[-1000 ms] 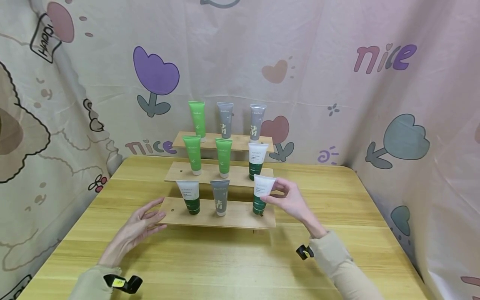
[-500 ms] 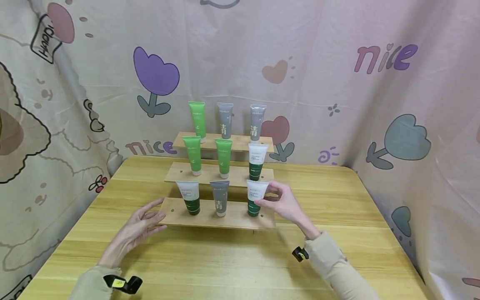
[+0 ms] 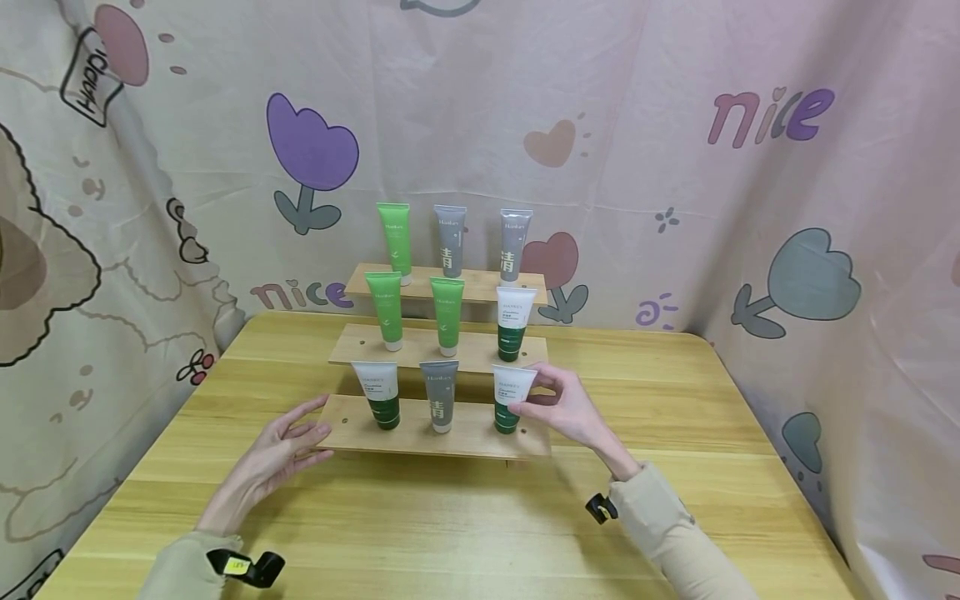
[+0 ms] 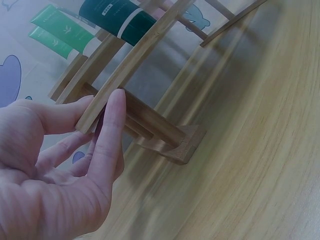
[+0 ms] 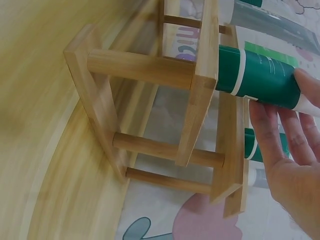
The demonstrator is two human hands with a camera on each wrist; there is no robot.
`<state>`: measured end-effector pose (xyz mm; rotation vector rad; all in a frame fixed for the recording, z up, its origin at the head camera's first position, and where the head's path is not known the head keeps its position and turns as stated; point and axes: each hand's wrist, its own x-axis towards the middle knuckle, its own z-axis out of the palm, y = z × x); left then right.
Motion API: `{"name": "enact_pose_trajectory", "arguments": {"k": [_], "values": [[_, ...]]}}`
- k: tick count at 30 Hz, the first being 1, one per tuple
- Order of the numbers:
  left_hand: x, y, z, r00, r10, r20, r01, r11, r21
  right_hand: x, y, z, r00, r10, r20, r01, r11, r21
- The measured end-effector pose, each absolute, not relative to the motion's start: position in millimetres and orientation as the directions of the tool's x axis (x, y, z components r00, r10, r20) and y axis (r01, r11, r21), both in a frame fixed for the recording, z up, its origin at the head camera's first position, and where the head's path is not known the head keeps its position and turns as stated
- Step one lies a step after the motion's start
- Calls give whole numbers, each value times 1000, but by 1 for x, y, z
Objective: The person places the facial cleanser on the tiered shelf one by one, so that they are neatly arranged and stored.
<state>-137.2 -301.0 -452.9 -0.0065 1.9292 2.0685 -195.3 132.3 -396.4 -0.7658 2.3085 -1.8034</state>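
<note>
My right hand [image 3: 566, 406] pinches a white-and-green squeeze tube [image 3: 510, 385] at the right of the lowest tier of a wooden display rack [image 3: 405, 442]. In the right wrist view the tube [image 5: 265, 77] stands with its cap end against the board. With thumb above and fingers below, my left hand [image 3: 281, 450] grips the left end of that same board [image 4: 107, 95]. A grey tube [image 3: 441, 396] and another white-and-green tube [image 3: 381, 392] share the lowest tier, both upright.
Green tubes [image 3: 447, 312] and a white-and-green tube [image 3: 514, 321] stand on the middle tier. The top tier bears one green tube [image 3: 395, 237] and two grey ones [image 3: 451, 237]. A patterned curtain [image 3: 615, 167] hangs behind the wooden table [image 3: 420, 533].
My right hand has moved the tube left and slightly down onto the lowest board; over the last half second it has barely shifted. The left hand has stayed put.
</note>
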Motion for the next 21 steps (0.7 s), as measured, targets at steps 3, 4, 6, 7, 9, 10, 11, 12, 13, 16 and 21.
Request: {"name": "enact_pose_trajectory", "arguments": {"k": [3,4,6,7,9,10,11,12,13,16,21], "values": [[-137,-301,-453,-951,226,-212,-229,-52,972,-195,133,-397,-864,-457,209,-312,162,-936],[-137,-301,-453,-951,227,-211,-229,-54,972,-195,133,-397,-865,-458,208,-311,162,-937],[-137,-301,-453,-951,228,-211,-229,-55,972,-195,133,-397,-865,-458,205,-308,161,-938],[-138,-301,-453,-951,228,-211,-229,-55,972,-195,133,-397,-865,-458,204,-307,162,-938],[-138,-301,-453,-950,229,-211,-229,-54,972,-195,133,-398,-865,-459,204,-307,162,-938],[-138,-301,-452,-950,229,-212,-229,-52,972,-195,133,-398,-864,-459,207,-311,161,-937],[-138,-301,-452,-950,230,-213,-230,-50,972,-196,134,-399,-862,-460,212,-316,160,-935],[-138,-301,-452,-949,231,-213,-230,-47,972,-196,134,-399,-860,-460,218,-323,160,-933],[-138,-301,-452,-949,231,-213,-229,-44,972,-196,134,-399,-859,-461,223,-329,161,-931],[-138,-301,-452,-950,229,-213,-227,-38,973,-196,134,-399,-859,-456,234,-341,169,-925],[-138,-301,-454,-951,217,-220,-231,-28,973,-195,135,-400,-856,-449,256,-369,183,-911]]}}
